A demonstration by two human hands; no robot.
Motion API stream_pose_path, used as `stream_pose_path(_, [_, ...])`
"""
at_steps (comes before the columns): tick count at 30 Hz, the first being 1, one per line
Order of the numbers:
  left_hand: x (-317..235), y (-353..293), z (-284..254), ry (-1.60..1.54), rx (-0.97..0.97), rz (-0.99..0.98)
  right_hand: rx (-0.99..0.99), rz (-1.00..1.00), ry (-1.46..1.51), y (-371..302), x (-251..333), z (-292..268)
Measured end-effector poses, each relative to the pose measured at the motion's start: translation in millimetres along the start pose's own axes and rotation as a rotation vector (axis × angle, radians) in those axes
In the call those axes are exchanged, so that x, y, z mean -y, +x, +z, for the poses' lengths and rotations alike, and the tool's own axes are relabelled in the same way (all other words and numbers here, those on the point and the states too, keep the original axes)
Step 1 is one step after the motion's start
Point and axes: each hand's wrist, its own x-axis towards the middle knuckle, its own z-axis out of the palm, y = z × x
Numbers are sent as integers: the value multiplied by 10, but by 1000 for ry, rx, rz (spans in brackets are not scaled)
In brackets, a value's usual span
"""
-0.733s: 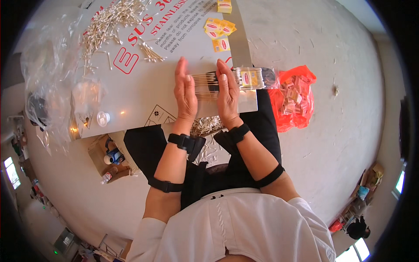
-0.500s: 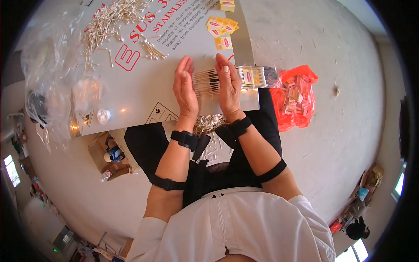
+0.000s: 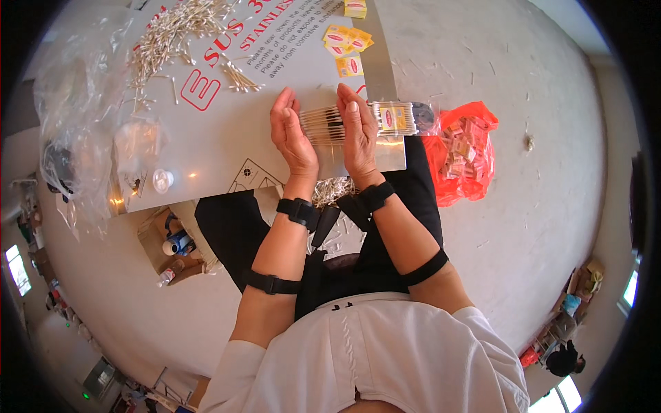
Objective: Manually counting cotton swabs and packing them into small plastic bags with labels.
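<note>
Between my two palms lies a row of cotton swabs (image 3: 321, 128), laid side to side across the table. My left hand (image 3: 295, 141) stands on edge at the row's left end, fingers stretched out and palm turned inward. Facing it, my right hand (image 3: 358, 134) has its fingers extended too and covers part of the swabs. Just beyond the right hand, white swab tips show around a yellow printed card (image 3: 393, 118), with clear plastic film (image 3: 427, 118) trailing to the right. Whether these swabs join the row between my palms is hidden by the right hand.
Loose swabs (image 3: 175, 38) are heaped at the far left of the table (image 3: 227, 138). Yellow cards (image 3: 348, 40) lie far right. A red bag (image 3: 461, 155) of small packets hangs beside the table. Clear plastic (image 3: 82, 124) covers the left edge; a small white cup (image 3: 162, 180) sits near it.
My left hand and forearm have shifted slightly right, bringing the wrists closer together. The right hand has barely moved, and the swabs remain between the palms.
</note>
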Motion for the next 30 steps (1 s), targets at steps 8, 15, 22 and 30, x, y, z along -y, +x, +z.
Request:
stream_pose_path(8, [-165, 83, -370, 163, 190, -14, 0, 56, 20, 7, 46, -169])
stream_pose_path(15, [-363, 149, -612, 1023, 704, 341, 474, -466, -1044, -15, 413, -327])
stream_pose_path(22, [-376, -103, -434, 1397, 801, 345, 444, -443, -1046, 44, 356, -375])
stream_pose_path(30, [-314, -98, -419, 1398, 784, 371, 423, -391, -1015, 94, 290, -394])
